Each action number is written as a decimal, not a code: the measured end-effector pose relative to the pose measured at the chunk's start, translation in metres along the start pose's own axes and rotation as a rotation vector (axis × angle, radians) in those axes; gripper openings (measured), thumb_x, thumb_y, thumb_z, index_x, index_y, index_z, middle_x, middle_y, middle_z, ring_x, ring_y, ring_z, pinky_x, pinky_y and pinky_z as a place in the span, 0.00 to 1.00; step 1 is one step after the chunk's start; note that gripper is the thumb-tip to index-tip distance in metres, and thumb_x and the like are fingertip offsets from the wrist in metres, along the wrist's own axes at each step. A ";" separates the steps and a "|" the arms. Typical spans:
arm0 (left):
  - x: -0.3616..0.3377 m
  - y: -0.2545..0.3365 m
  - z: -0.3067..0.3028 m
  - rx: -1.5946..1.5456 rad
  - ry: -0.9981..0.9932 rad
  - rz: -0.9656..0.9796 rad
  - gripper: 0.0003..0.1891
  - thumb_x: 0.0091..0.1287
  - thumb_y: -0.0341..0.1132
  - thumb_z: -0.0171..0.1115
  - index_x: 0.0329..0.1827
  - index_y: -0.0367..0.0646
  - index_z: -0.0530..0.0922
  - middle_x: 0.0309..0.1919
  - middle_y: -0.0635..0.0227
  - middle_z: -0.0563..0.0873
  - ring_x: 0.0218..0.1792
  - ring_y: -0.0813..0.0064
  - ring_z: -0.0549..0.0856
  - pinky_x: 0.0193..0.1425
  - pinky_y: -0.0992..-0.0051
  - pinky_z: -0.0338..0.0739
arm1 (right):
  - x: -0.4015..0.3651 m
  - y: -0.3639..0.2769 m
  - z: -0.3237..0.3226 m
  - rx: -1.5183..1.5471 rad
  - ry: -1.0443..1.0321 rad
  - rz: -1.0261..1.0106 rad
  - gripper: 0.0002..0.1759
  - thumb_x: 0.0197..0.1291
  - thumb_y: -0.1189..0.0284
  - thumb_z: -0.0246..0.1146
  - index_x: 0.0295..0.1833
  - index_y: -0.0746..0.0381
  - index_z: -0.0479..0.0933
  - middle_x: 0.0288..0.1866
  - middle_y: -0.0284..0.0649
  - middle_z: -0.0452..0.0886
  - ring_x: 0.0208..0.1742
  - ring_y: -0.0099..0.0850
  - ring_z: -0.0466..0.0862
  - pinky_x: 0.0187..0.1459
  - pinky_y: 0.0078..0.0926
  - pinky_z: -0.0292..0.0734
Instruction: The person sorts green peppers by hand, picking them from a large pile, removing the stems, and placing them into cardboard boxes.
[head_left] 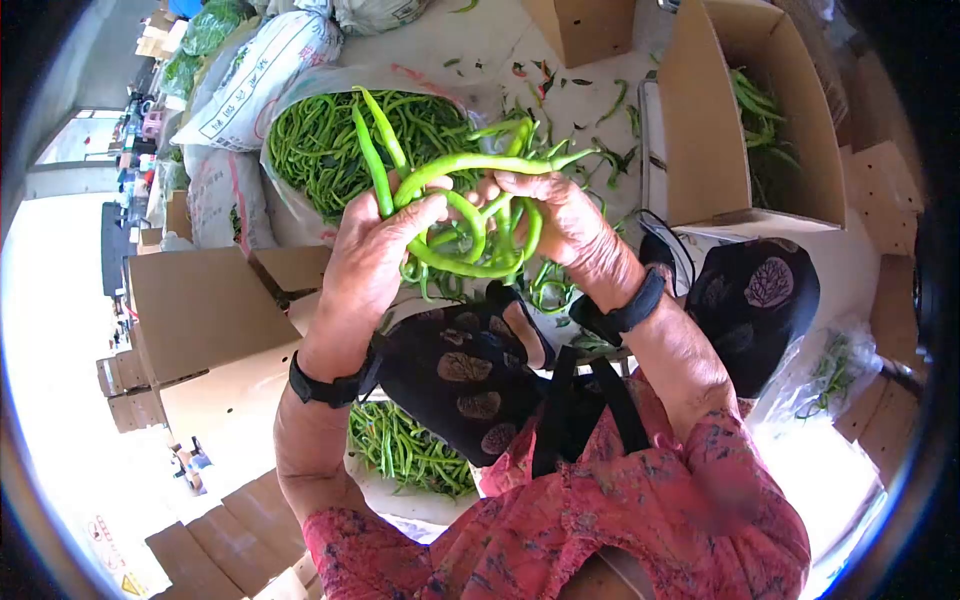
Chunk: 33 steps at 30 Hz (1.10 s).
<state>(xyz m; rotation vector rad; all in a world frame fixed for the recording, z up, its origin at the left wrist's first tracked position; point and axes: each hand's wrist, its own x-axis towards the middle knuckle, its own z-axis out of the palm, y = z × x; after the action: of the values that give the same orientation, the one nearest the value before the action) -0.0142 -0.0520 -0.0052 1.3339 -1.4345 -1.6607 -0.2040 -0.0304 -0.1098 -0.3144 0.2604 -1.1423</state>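
Note:
Several long green chili peppers are held up between my two hands, some of them curled into loops. My left hand is closed around a few of them, with two straight tips pointing up past the fingers. My right hand pinches the other end of the bunch, where one long pepper stretches across above both thumbs. Behind the hands, a big open sack is full of thin green peppers. Loose peppers lie on the floor just below the bunch.
An open cardboard box with some peppers inside stands at the right. Another box is at the left. More peppers lie in a pile by my left knee. Filled white sacks are at the back left, and scraps litter the floor.

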 end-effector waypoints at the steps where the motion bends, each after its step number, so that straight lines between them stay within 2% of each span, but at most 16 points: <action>1: -0.005 0.004 0.004 -0.008 0.017 0.007 0.12 0.68 0.34 0.63 0.50 0.37 0.80 0.36 0.68 0.85 0.38 0.78 0.83 0.41 0.79 0.73 | -0.006 -0.004 0.004 -0.092 0.061 -0.009 0.11 0.62 0.68 0.65 0.43 0.65 0.79 0.37 0.40 0.84 0.39 0.30 0.83 0.45 0.28 0.78; 3: -0.013 0.014 0.007 -0.093 0.016 -0.039 0.13 0.68 0.32 0.61 0.53 0.37 0.78 0.35 0.68 0.83 0.38 0.76 0.84 0.43 0.76 0.77 | -0.014 -0.006 -0.001 -0.152 0.155 -0.016 0.08 0.61 0.71 0.65 0.42 0.64 0.79 0.35 0.41 0.83 0.35 0.28 0.83 0.39 0.24 0.78; 5: -0.017 0.015 0.007 -0.046 0.133 -0.024 0.13 0.69 0.32 0.61 0.53 0.36 0.78 0.34 0.68 0.83 0.36 0.76 0.83 0.42 0.76 0.79 | -0.018 -0.008 -0.001 -0.234 0.340 -0.120 0.05 0.59 0.73 0.65 0.39 0.63 0.79 0.29 0.36 0.82 0.29 0.27 0.82 0.33 0.23 0.78; 6: -0.022 0.018 0.011 -0.192 0.118 0.012 0.13 0.69 0.32 0.61 0.53 0.35 0.78 0.33 0.68 0.82 0.34 0.76 0.82 0.40 0.77 0.78 | -0.021 -0.009 -0.007 -0.207 0.385 -0.091 0.05 0.59 0.74 0.65 0.38 0.63 0.79 0.29 0.36 0.81 0.30 0.27 0.82 0.34 0.23 0.78; 7: -0.026 0.020 0.009 -0.167 0.136 0.023 0.12 0.70 0.32 0.60 0.53 0.35 0.78 0.33 0.68 0.82 0.34 0.76 0.82 0.40 0.78 0.78 | -0.023 -0.010 -0.019 -0.181 0.429 -0.061 0.05 0.58 0.74 0.65 0.37 0.63 0.78 0.29 0.35 0.81 0.30 0.27 0.82 0.34 0.23 0.78; 9: -0.039 0.030 0.008 -0.039 0.174 0.085 0.12 0.70 0.32 0.60 0.52 0.36 0.79 0.32 0.69 0.81 0.34 0.77 0.81 0.39 0.79 0.77 | -0.031 -0.013 -0.028 -0.139 0.410 -0.032 0.07 0.60 0.72 0.67 0.39 0.63 0.78 0.31 0.35 0.81 0.34 0.27 0.82 0.36 0.23 0.79; 11: -0.050 0.031 -0.004 0.093 0.358 0.121 0.12 0.70 0.36 0.60 0.52 0.38 0.80 0.33 0.69 0.84 0.35 0.78 0.81 0.40 0.79 0.75 | -0.044 -0.018 -0.030 -0.008 0.292 -0.026 0.09 0.62 0.69 0.67 0.41 0.63 0.77 0.33 0.35 0.81 0.36 0.27 0.82 0.39 0.24 0.80; 13: -0.067 0.027 -0.036 0.564 0.496 0.197 0.14 0.69 0.35 0.60 0.52 0.36 0.81 0.35 0.68 0.85 0.36 0.75 0.83 0.44 0.76 0.76 | -0.052 -0.019 -0.026 0.059 0.202 0.013 0.13 0.64 0.66 0.65 0.47 0.63 0.76 0.36 0.35 0.81 0.37 0.26 0.81 0.42 0.26 0.79; 14: -0.074 0.020 -0.054 0.566 0.494 0.196 0.14 0.69 0.35 0.60 0.52 0.36 0.81 0.35 0.68 0.85 0.36 0.75 0.83 0.44 0.76 0.76 | -0.054 -0.019 -0.021 0.073 0.160 -0.003 0.13 0.64 0.66 0.65 0.48 0.63 0.76 0.38 0.35 0.81 0.38 0.26 0.81 0.42 0.26 0.79; 16: -0.089 0.008 -0.083 0.835 0.555 0.220 0.15 0.69 0.37 0.59 0.53 0.36 0.80 0.32 0.70 0.85 0.37 0.76 0.82 0.47 0.76 0.74 | -0.057 -0.017 -0.017 0.123 0.065 -0.014 0.15 0.64 0.68 0.65 0.52 0.64 0.75 0.42 0.37 0.80 0.42 0.29 0.81 0.46 0.27 0.79; 19: -0.116 0.009 -0.094 0.856 0.585 0.169 0.16 0.70 0.38 0.59 0.53 0.35 0.80 0.31 0.69 0.84 0.36 0.77 0.81 0.48 0.75 0.74 | -0.065 -0.017 0.002 0.116 -0.004 -0.016 0.14 0.64 0.72 0.64 0.53 0.64 0.74 0.42 0.38 0.80 0.43 0.32 0.82 0.48 0.31 0.80; 20: -0.117 0.034 -0.034 0.533 0.690 0.163 0.17 0.72 0.39 0.58 0.54 0.34 0.79 0.31 0.69 0.83 0.32 0.78 0.80 0.44 0.76 0.74 | -0.065 -0.015 -0.002 0.168 -0.069 0.005 0.16 0.66 0.73 0.62 0.57 0.64 0.72 0.47 0.42 0.81 0.48 0.35 0.83 0.53 0.34 0.79; 25: -0.114 0.022 -0.033 0.143 0.586 0.075 0.16 0.71 0.38 0.59 0.55 0.36 0.78 0.33 0.68 0.82 0.33 0.78 0.81 0.37 0.78 0.76 | -0.074 -0.011 0.013 0.240 -0.126 0.002 0.19 0.67 0.72 0.59 0.61 0.65 0.70 0.57 0.49 0.79 0.57 0.40 0.81 0.60 0.38 0.76; 28: -0.101 0.020 -0.001 -0.143 0.403 0.196 0.14 0.69 0.32 0.62 0.55 0.36 0.77 0.36 0.65 0.82 0.34 0.78 0.82 0.38 0.77 0.79 | -0.081 -0.010 0.022 0.192 -0.144 -0.009 0.22 0.66 0.74 0.60 0.64 0.66 0.70 0.62 0.51 0.77 0.64 0.42 0.76 0.65 0.40 0.71; 31: -0.081 0.007 0.031 -0.150 0.280 0.253 0.12 0.66 0.28 0.64 0.52 0.36 0.78 0.34 0.69 0.82 0.30 0.81 0.79 0.32 0.81 0.71 | -0.088 -0.007 0.030 0.093 -0.131 0.010 0.19 0.66 0.73 0.60 0.61 0.65 0.73 0.60 0.47 0.78 0.64 0.40 0.77 0.65 0.39 0.71; 33: -0.075 0.009 0.058 -0.140 0.233 0.170 0.14 0.64 0.27 0.66 0.52 0.37 0.78 0.33 0.72 0.81 0.28 0.83 0.77 0.31 0.83 0.69 | -0.092 0.000 0.035 -0.078 -0.105 0.048 0.16 0.66 0.72 0.62 0.58 0.63 0.77 0.52 0.37 0.81 0.52 0.31 0.79 0.58 0.32 0.72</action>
<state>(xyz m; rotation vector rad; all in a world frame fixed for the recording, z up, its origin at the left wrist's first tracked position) -0.0434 0.0344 0.0230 1.2444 -1.2359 -1.4180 -0.2278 0.0582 -0.0729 -0.4331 0.2193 -1.0670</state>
